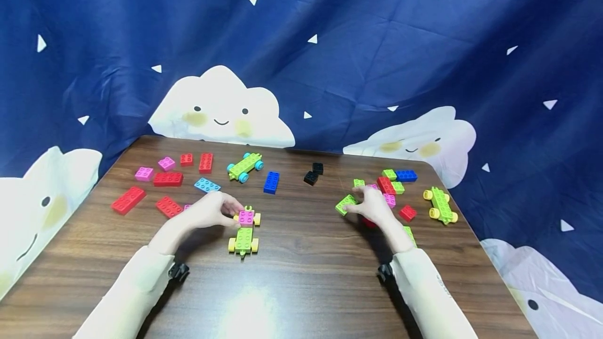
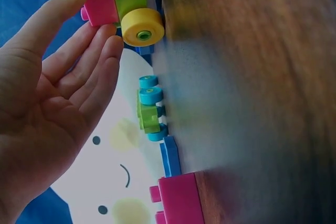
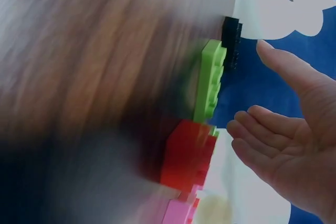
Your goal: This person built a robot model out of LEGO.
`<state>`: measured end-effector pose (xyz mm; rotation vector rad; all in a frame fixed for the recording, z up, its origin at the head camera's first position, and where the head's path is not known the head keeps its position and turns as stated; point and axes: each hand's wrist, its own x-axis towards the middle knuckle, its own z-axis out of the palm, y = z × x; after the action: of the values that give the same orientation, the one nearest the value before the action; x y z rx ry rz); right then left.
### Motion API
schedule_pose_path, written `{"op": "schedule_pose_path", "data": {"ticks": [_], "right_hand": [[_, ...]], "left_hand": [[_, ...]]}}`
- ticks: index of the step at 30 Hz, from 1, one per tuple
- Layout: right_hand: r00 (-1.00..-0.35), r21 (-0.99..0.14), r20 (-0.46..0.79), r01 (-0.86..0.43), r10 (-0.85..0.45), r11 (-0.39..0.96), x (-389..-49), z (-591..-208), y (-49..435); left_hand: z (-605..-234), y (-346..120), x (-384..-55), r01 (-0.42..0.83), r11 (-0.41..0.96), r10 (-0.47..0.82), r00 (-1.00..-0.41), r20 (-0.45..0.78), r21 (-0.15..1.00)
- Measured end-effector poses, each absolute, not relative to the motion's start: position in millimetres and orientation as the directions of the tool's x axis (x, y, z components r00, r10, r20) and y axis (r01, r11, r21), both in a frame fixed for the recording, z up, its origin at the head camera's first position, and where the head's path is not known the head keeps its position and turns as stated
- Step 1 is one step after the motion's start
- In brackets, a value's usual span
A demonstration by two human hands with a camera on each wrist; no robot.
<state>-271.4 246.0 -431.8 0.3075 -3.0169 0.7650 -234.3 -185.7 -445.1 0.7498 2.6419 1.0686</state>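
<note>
My left hand (image 1: 210,210) pinches a pink brick (image 1: 246,217) between thumb and fingers. That brick sits on the studs at the far end of a lime green wheeled base (image 1: 244,244) with yellow wheels. In the left wrist view, the thumb tip lies against the pink brick's studded side and the fingertips reach its edge by a yellow wheel (image 2: 143,27). On the right, my right hand (image 1: 375,209) hovers with thumb and fingers spread over a lime green brick (image 1: 346,204). A red brick (image 3: 187,156) lies close by in the right wrist view.
Red bricks (image 1: 129,200), pink bricks (image 1: 144,173) and a light blue brick (image 1: 207,184) lie at left. Farther back stand a blue-wheeled base (image 1: 245,166), a blue brick (image 1: 271,182) and black bricks (image 1: 311,178). Another yellow-wheeled base (image 1: 440,206) stands near the right edge.
</note>
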Motion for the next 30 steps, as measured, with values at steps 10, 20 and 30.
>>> {"op": "schedule_pose_path", "data": {"ticks": [10,20,30], "right_hand": [[-0.983,-0.475,-0.008,-0.159,-0.184,0.866,-273,-437,248],[-0.982,-0.412,-0.025,-0.159,-0.185,0.897,-280,-442,246],[-0.982,-0.388,-0.071,-0.135,-0.175,0.912,-282,-444,244]], "left_hand": [[-444,-187,-233,0.390,0.601,0.534,-0.845,0.012,0.698],[-441,-184,-234,0.392,0.601,0.538,-0.843,0.010,0.697],[-443,-183,-234,0.386,0.596,0.536,-0.844,0.009,0.705]]}}
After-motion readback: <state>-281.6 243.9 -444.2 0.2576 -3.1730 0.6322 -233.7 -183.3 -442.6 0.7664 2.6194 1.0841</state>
